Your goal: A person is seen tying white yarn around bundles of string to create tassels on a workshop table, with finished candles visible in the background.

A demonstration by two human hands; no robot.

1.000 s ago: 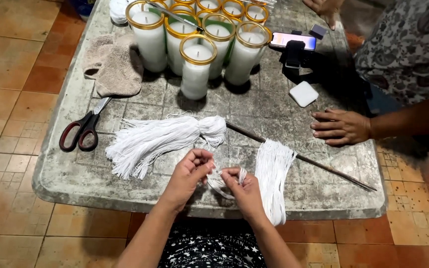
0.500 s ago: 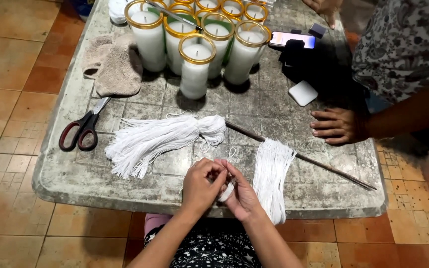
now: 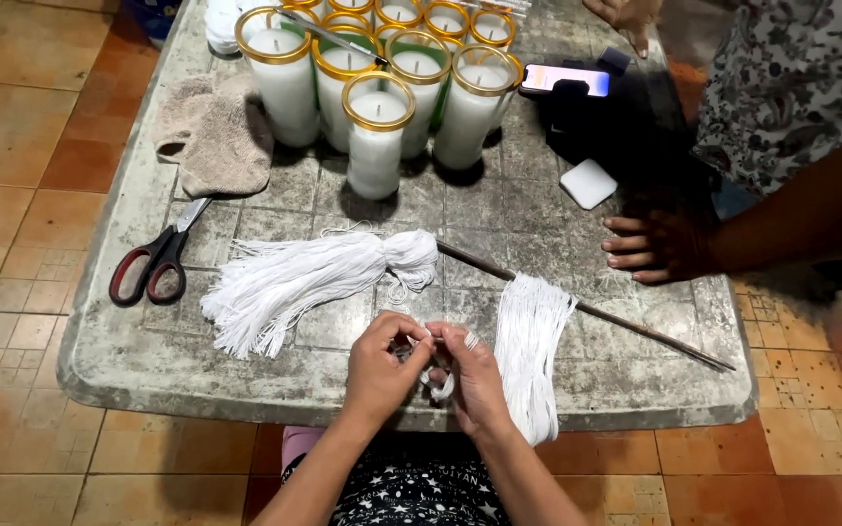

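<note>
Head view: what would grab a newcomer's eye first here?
Probably the cluster of white glass candles with gold rims at the table's far edge. Next, the big tied bundle of white string at mid-table, left of a thin rod hung with more strings. At the near edge, the left hand and right hand pinch a short white string between them.

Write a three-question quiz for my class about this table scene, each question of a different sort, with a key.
1. True or false: the scissors lie to the right of the loose white string bundle.
2. Which thing hangs over the thin stick? A towel; B white strings; C phone.
3. What do the left hand and right hand pinch between them?

Key: 1 false; 2 B; 3 a short white string.
</note>
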